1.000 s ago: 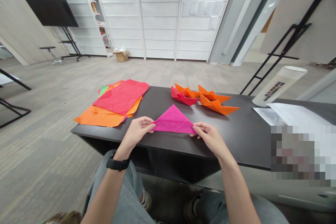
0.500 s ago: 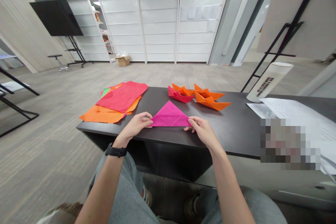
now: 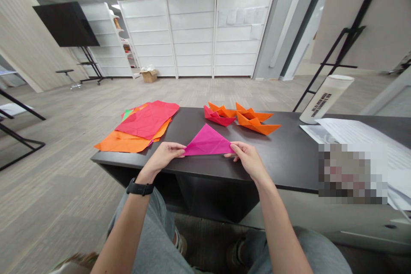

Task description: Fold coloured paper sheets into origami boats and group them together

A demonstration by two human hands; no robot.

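Note:
A magenta sheet of paper (image 3: 207,142), folded into a triangle with its point away from me, is held just over the front part of the dark table. My left hand (image 3: 167,154) pinches its left corner between thumb and fingers. At the opposite corner my right hand (image 3: 246,156) grips the paper in the same way, some fingers curled below. Faint creases cross the triangle. Beyond it stand a red paper boat (image 3: 219,115) and several orange paper boats (image 3: 257,124), close together.
Left of my hands lies a pile of red and orange paper sheets (image 3: 146,122), with a bit of green showing. To the right are printed papers (image 3: 359,132) and a white cylinder (image 3: 326,99). The dark table (image 3: 282,158) has its front edge near my knees.
The triangle's lower edge now slants a little, its left corner slightly lower than the right. Both hands keep their hold on the corners. The view has shifted slightly.

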